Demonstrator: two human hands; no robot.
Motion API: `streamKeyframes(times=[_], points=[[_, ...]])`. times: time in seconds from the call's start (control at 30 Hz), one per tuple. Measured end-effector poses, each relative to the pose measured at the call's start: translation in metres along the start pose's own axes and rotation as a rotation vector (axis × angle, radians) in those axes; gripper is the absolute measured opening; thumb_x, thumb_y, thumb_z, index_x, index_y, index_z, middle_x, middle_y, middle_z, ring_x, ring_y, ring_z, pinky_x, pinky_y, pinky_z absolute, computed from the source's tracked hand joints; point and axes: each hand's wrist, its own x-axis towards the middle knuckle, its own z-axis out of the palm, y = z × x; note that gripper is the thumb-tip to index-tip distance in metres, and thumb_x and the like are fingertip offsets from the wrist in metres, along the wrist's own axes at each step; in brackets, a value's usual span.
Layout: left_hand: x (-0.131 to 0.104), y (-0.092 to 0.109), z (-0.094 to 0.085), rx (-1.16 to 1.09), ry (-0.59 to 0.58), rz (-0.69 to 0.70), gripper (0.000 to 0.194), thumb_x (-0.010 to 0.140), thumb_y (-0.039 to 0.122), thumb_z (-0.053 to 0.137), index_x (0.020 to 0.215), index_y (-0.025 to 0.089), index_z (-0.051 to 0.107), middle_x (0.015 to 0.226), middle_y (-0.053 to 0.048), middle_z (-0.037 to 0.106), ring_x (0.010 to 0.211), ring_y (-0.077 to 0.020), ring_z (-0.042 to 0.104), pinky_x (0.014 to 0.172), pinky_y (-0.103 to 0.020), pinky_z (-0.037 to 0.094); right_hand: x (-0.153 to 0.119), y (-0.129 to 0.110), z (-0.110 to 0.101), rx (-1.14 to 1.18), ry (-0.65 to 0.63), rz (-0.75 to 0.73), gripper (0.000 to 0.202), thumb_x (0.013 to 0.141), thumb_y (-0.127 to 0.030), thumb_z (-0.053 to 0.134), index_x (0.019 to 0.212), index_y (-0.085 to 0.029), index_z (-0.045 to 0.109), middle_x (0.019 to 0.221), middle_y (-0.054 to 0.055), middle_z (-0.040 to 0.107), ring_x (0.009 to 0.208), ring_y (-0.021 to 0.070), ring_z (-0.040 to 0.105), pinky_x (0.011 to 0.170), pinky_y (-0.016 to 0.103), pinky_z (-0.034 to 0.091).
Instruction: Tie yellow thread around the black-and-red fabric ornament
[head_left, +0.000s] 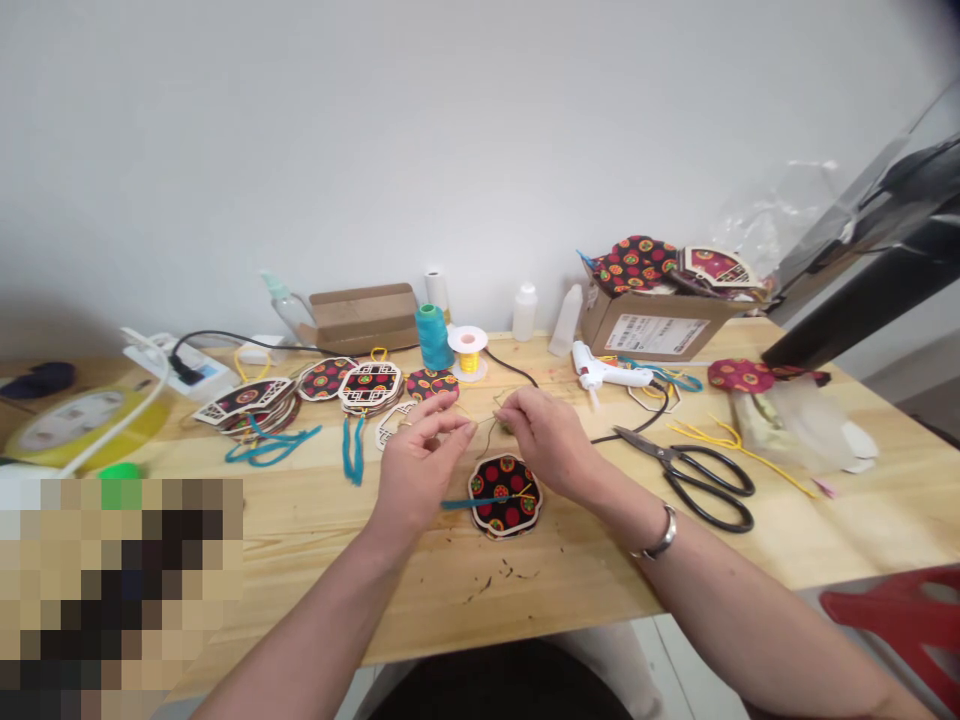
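Above the middle of the table, my left hand (424, 455) pinches one end of a thin thread (487, 422). The fingers of my right hand (546, 440) are closed on the thread a little to the right. Just below both hands lies a patterned fabric piece (504, 520) with a pale scalloped edge, crossed by a teal cord (472, 503) and a short yellow strand. Whether anything else sits between my fingertips is too small to tell.
Black-handled scissors (709, 485) and a white glue gun (611, 370) lie to the right. Behind stand a teal thread cone (433, 338), a yellow spool (469, 358), bottles and a cardboard box (645, 325). Decorated pieces (255, 405) are stacked at the left.
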Motion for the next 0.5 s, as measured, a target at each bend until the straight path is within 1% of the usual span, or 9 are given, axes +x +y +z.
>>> streamKeyframes(times=[0.1,0.17,0.27,0.37,0.43,0.5], points=[[-0.004,-0.002,0.003,0.085,-0.014,0.141,0.008,0.070,0.028,0.068,0.069,0.021,0.071,0.123,-0.007,0.054,0.109,-0.0242,0.051,0.090,-0.037,0.041,0.000,0.002,0.001,0.138,0.027,0.064,0.018,0.085,-0.021,0.049,0.068,-0.018,0.053,0.066,0.003,0.059,0.063,0.0141,0.050,0.060,0.026,0.035],[-0.006,-0.003,0.005,0.140,-0.052,0.193,0.006,0.070,0.026,0.067,0.067,0.021,0.070,0.126,-0.007,0.052,0.112,-0.0249,0.049,0.097,-0.041,0.036,0.001,0.004,0.002,0.288,0.028,0.126,0.019,0.084,-0.023,0.050,0.066,-0.018,0.054,0.064,0.002,0.060,0.061,0.0130,0.051,0.060,0.026,0.037],[-0.009,-0.005,0.008,0.113,-0.127,0.172,0.006,0.070,0.024,0.066,0.068,0.021,0.070,0.132,-0.008,0.047,0.117,-0.0265,0.046,0.100,-0.044,0.034,0.003,0.004,0.004,0.518,-0.018,0.235,0.022,0.081,-0.029,0.053,0.062,-0.017,0.056,0.059,0.001,0.059,0.053,0.0106,0.047,0.054,0.024,0.035],[-0.010,-0.008,0.010,0.002,-0.178,0.104,0.007,0.071,0.024,0.065,0.069,0.019,0.069,0.136,-0.010,0.043,0.118,-0.0263,0.049,0.101,-0.043,0.035,0.003,0.001,0.004,0.793,-0.124,0.348,0.025,0.078,-0.035,0.054,0.062,-0.016,0.057,0.048,-0.004,0.048,0.042,0.0076,0.035,0.043,0.022,0.026],[-0.010,-0.009,0.011,-0.042,-0.202,0.079,0.008,0.072,0.023,0.064,0.067,0.018,0.069,0.134,-0.011,0.045,0.116,-0.0254,0.051,0.101,-0.041,0.036,0.002,-0.003,0.003,0.960,-0.198,0.396,0.027,0.077,-0.039,0.055,0.063,-0.016,0.056,0.043,-0.006,0.041,0.039,0.0061,0.028,0.041,0.021,0.021],[-0.010,-0.008,0.012,-0.036,-0.218,0.080,0.009,0.072,0.022,0.064,0.065,0.018,0.068,0.127,-0.011,0.051,0.115,-0.0248,0.052,0.100,-0.039,0.037,0.000,-0.007,0.002,1.064,-0.241,0.414,0.029,0.074,-0.041,0.057,0.062,-0.016,0.054,0.043,-0.007,0.040,0.039,0.0049,0.027,0.040,0.021,0.020]])
